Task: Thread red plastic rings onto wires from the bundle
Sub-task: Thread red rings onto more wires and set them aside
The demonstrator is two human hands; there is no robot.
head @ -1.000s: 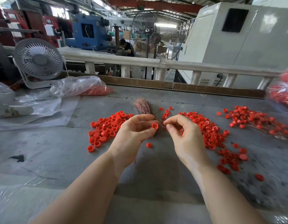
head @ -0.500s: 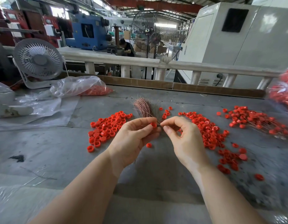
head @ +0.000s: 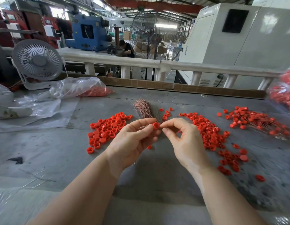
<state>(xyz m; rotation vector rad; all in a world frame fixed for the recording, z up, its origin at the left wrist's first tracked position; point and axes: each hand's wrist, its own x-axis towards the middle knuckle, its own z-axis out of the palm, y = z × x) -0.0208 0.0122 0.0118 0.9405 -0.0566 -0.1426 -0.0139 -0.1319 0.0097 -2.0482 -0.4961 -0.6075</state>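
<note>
Hands: two, both raised just above the worktop (head: 43,143).
Left hand (head: 132,142): its grip pinches one red ring (head: 156,125) between thumb and fingertips, other fingers curled.
Right hand (head: 183,140): thumb and forefinger pinched together just beside the ring; the wire itself is too thin to make out.
Wire bundle (head: 143,108): one coppery bunch, lying behind the hands and fanned at its far end.
Loose rings: three main heaps, the left pile (head: 108,129), the middle pile (head: 207,132) and the right pile (head: 258,120), which lies mixed with thin wires; too many to count.
Bags of rings: two, one clear bag (head: 85,88) at left, another (head: 284,93) at the right edge.
Fans: one small desk fan (head: 37,60), one tall pedestal fan (head: 147,34) beyond the rail.
</note>
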